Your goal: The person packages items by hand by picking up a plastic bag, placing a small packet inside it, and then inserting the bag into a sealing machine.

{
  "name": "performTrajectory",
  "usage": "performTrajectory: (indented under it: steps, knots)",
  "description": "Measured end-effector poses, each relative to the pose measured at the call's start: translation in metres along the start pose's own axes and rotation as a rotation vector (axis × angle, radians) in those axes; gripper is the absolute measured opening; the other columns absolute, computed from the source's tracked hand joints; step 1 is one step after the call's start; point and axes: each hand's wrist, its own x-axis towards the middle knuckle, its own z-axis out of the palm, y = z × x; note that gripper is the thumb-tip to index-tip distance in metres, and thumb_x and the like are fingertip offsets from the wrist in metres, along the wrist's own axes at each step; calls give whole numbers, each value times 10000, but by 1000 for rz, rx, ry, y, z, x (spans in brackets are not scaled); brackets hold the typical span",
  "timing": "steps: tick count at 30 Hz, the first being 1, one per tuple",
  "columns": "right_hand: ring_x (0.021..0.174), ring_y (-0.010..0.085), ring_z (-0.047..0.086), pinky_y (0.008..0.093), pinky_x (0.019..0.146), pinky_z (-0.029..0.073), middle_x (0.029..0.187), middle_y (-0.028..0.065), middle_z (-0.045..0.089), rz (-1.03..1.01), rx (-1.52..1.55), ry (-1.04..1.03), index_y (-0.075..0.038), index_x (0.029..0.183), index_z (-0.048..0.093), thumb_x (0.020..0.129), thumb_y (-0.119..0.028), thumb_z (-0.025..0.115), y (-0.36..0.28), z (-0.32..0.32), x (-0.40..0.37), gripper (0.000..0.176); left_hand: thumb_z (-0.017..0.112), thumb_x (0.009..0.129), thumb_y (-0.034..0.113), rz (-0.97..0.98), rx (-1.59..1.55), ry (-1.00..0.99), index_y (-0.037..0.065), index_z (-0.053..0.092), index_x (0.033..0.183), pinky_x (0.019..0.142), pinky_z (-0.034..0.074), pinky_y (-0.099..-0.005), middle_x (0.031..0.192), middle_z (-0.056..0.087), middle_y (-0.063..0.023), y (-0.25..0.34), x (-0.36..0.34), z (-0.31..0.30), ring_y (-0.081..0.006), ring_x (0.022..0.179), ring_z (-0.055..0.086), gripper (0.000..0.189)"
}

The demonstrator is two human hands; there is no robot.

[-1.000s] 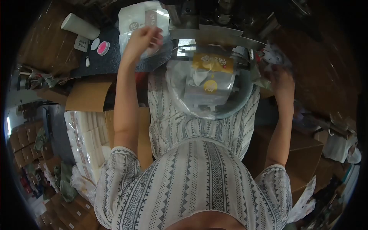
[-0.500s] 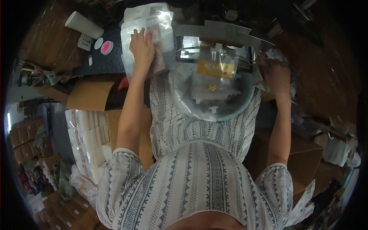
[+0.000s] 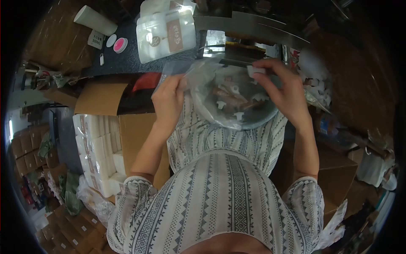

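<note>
My left hand [image 3: 168, 101] is closed on the edge of a clear plastic bag [image 3: 174, 70], left of a round basin [image 3: 264, 119]. My right hand [image 3: 287, 89] pinches a small white piece [image 3: 255, 71] between thumb and fingertips above the basin's right side. Clear plastic lines the basin, and in it lie several small white T-shaped pieces [image 3: 239, 115] and some brownish strips [image 3: 230, 98]. The basin sits on the person's lap. Beyond my left hand, a stack of printed white pouches [image 3: 163, 38] lies on the dark table.
A metal machine edge [image 3: 253, 28] runs behind the basin. At the back left are a white cup [image 3: 95, 20] and a pink round tub [image 3: 120, 45]. An open cardboard box [image 3: 101, 98] and wrapped white packs [image 3: 95, 148] stand left. Another carton [image 3: 330, 178] is at right.
My left hand has left the pouch stack and come down to the clear bag. My right hand has moved left over the basin, now with the white piece. The gold-printed bag no longer shows there.
</note>
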Motion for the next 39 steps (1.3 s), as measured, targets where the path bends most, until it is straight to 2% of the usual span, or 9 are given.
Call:
performTrajectory:
  steps: [5, 10, 19, 22, 24, 26, 30, 33, 39]
  knots:
    - [876, 257, 621, 332, 774, 493, 956, 102, 651, -436, -303, -45, -43, 996, 655, 809, -118, 689, -3, 19, 10, 204, 645, 788, 58, 44, -114, -124, 41, 655, 884, 585, 470, -362, 773, 616, -124, 23, 4, 1, -327, 678, 605, 98]
    - [876, 232, 633, 314, 780, 489, 941, 102, 656, -124, -78, -85, -32, 1037, 643, 831, -100, 670, 15, 16, 11, 219, 637, 840, 108, -14, -315, -481, 22, 664, 885, 589, 488, -331, 750, 639, -113, 35, 4, 27, -271, 669, 645, 101]
    - [875, 282, 649, 351, 754, 500, 974, 128, 670, 111, -467, 108, -61, 1053, 636, 824, -146, 664, 38, -35, -4, 246, 645, 888, 201, -895, -1147, -699, -54, 646, 996, 642, 538, -278, 819, 682, -115, 41, 52, 81, -170, 724, 670, 276]
    - [865, 349, 641, 405, 745, 512, 947, 156, 668, 230, -763, 124, -82, 1018, 648, 804, -135, 641, 54, -49, -5, 221, 628, 913, 262, -868, -1108, -734, -22, 663, 1015, 674, 496, -240, 836, 672, -33, 39, 51, 77, -125, 747, 634, 303]
    - [865, 362, 637, 421, 752, 512, 926, 164, 668, 315, -953, 112, -88, 1002, 655, 796, -108, 622, 74, -54, -1, 209, 607, 906, 305, -537, -632, -594, -29, 624, 1079, 740, 532, -339, 1000, 655, -173, 23, 55, 69, -250, 860, 667, 376]
    - [883, 345, 643, 432, 743, 500, 921, 149, 679, 298, -760, 27, -79, 1020, 668, 769, -60, 608, 98, -55, 2, 258, 601, 892, 363, -134, -267, 5, 2, 548, 1212, 879, 471, -398, 1253, 522, -223, -24, 72, 64, -321, 1096, 568, 486]
    - [827, 300, 673, 383, 723, 510, 881, 139, 692, 236, -735, 79, -72, 1034, 665, 802, -71, 605, 91, -56, 1, 240, 637, 864, 276, 311, 398, -60, 38, 546, 1198, 856, 442, -403, 1213, 527, -202, -55, 30, 56, -352, 1086, 530, 420]
    - [793, 209, 675, 324, 708, 506, 865, 118, 687, 378, -340, 77, -60, 1050, 660, 827, -99, 635, 56, -48, 1, 228, 642, 849, 175, -14, 204, -160, 54, 623, 1063, 761, 478, -372, 1009, 620, -141, -56, 15, 28, -335, 928, 595, 246]
    - [798, 172, 644, 303, 698, 494, 891, 94, 662, 134, -116, -91, -25, 1006, 646, 804, -95, 692, -1, 9, 22, 218, 648, 810, 66, -22, 139, 43, 48, 663, 898, 615, 487, -347, 834, 635, -107, -12, 11, -4, -295, 697, 618, 91]
